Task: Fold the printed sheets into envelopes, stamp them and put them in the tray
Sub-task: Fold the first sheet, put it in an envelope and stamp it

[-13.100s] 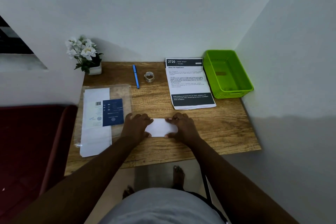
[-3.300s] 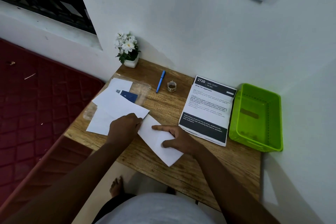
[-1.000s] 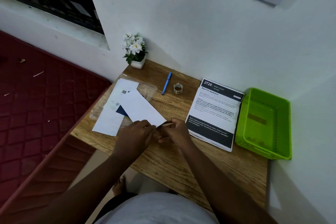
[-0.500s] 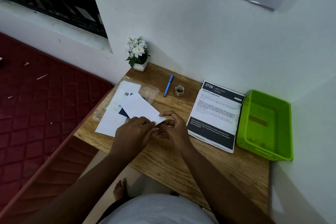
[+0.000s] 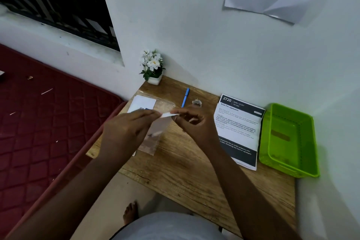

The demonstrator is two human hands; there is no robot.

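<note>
- Head view: both hands are raised above the wooden desk [image 5: 185, 163], holding a white envelope [image 5: 167, 115] between them, seen nearly edge-on.
- The left hand [image 5: 128, 126] pinches the envelope's left end with its fingertips.
- The right hand [image 5: 191, 121] pinches the right end, fingers curled.
- The printed sheet [image 5: 238, 130] lies on the desk just right of the hands.
- The green tray [image 5: 288, 140] sits at the desk's right edge, beside the sheet.
- A blue pen [image 5: 185, 97] and a small roll [image 5: 196, 102] lie at the desk's back; a flower pot [image 5: 153, 70] stands in its far left corner.
</note>
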